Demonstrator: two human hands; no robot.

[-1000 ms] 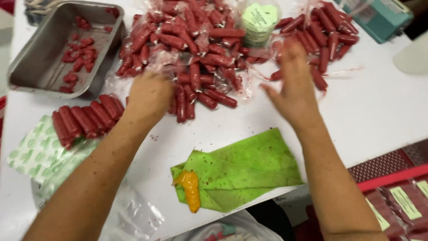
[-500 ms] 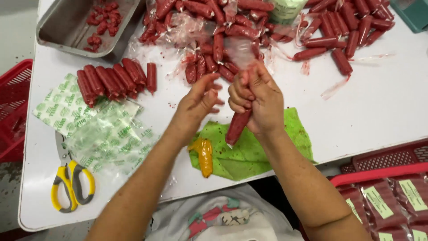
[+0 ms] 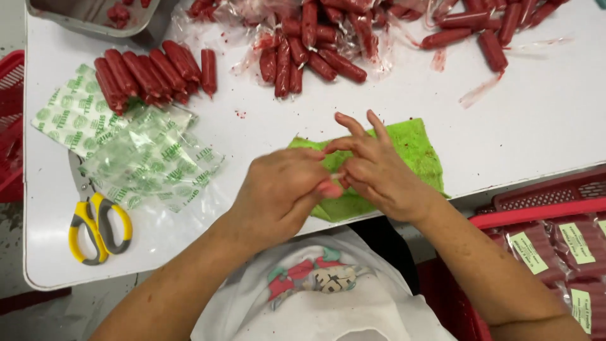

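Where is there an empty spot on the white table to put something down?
The widest bare patch of the table lies right of the green cloth, below the loose sausages. A smaller one sits between the cloth and the printed bags. The far edge is crowded with sausages; scissors take the left corner.

Both forearms angled inward, hands meeting at centre. Left hand [image 3: 284, 189] curled, fingertips pinched against right hand [image 3: 372, 170]; right fingers partly splayed upward.
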